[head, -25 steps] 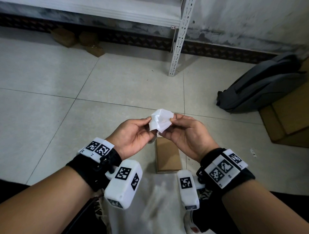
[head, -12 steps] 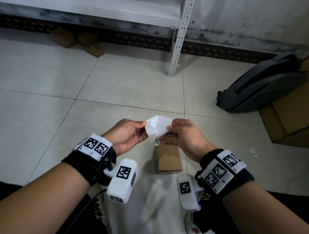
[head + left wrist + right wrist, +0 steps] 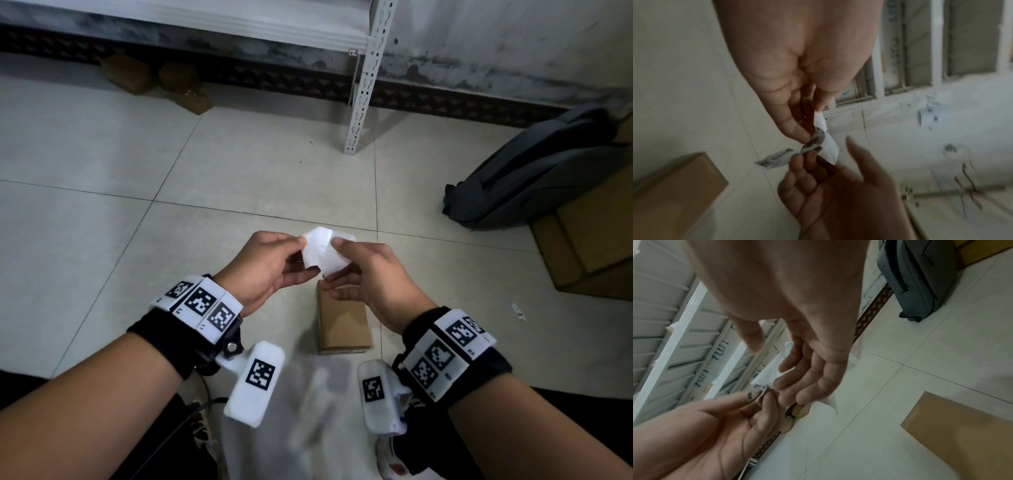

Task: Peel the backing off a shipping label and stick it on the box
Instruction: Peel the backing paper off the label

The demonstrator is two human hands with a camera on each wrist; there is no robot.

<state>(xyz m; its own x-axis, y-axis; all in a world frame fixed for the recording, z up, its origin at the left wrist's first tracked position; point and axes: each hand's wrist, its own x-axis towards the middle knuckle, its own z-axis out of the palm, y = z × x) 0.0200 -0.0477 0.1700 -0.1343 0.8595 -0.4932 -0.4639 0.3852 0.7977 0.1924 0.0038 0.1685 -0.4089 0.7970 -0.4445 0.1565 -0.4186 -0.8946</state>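
A small white shipping label with its backing (image 3: 323,251) is held in the air between both hands. My left hand (image 3: 306,255) pinches its left side; in the left wrist view the thumb and fingers of that hand (image 3: 813,136) grip the barcode-printed label (image 3: 813,142). My right hand (image 3: 334,262) has its thumb on top and fingers beneath, on the plain white sheet (image 3: 829,147). In the right wrist view the white paper (image 3: 766,374) is blurred between the fingers. The small brown cardboard box (image 3: 342,322) lies on the floor just below the hands, untouched.
The floor (image 3: 171,164) is pale tile. A grey backpack (image 3: 534,171) leans on large cardboard boxes (image 3: 596,240) at the right. A white shelf post (image 3: 363,85) stands ahead, with brown blocks (image 3: 154,78) by the wall. A white plastic bag (image 3: 308,411) lies near my feet.
Both hands keep hold of the paper and work it between the fingers; its shape has changed and the left wrist has turned. The box has not moved.
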